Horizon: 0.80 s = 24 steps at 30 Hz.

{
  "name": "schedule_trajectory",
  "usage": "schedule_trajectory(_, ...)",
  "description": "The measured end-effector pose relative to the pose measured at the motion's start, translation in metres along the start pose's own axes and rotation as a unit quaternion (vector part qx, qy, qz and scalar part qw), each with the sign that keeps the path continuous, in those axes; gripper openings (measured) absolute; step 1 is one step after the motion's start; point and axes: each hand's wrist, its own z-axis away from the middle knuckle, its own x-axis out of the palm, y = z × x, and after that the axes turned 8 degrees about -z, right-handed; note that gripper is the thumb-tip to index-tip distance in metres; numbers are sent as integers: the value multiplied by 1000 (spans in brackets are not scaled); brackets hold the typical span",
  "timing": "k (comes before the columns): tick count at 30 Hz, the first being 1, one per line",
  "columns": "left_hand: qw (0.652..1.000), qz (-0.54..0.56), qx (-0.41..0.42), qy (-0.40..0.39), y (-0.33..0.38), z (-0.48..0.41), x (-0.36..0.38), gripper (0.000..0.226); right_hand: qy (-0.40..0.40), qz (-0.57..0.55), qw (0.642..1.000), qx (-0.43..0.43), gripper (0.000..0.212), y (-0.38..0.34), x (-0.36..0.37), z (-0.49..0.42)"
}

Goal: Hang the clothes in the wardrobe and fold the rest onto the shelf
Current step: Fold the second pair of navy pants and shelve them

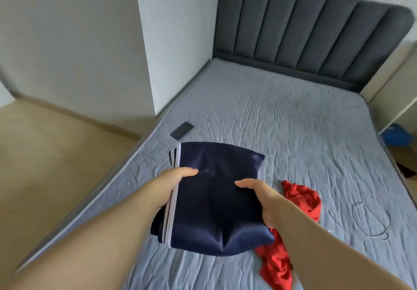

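A folded navy garment point(214, 199) with a white stripe along its left edge is lifted above the bed. My left hand point(173, 183) grips its left edge, thumb on top and fingers underneath. My right hand point(264, 201) grips the right edge the same way. A crumpled red garment point(279, 260) lies on the mattress below and to the right of the navy one, partly hidden by my right forearm.
The grey quilted mattress point(293, 120) fills the view, with a dark padded headboard point(316, 30) at the far end. A black phone point(181, 131) lies near the left edge. A thin cable point(365, 219) lies coiled at right. A blue thing point(397, 136) sits beyond the bed's right side.
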Motion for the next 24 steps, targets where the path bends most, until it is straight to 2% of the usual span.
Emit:
schedule_trajectory(5,996,7,87,32,64,88,-35,25,-31,23,996,-81,19,-62,24,85)
schedule_trajectory(8,989,29,137,55,94,163,-60,24,-71,43,989,-123,31,-91,46,152)
schedule_trajectory(12,980,36,166,101,114,247,-94,28,-113,76,974,-181,37,-111,84,216)
schedule_trajectory(17,965,76,175,181,106,333,-149,40,-192,109,952,-210,28,-114,148,271)
schedule_trajectory(24,930,143,195,278,54,411,-245,25,-327,161,905,-222,24,-89,268,309)
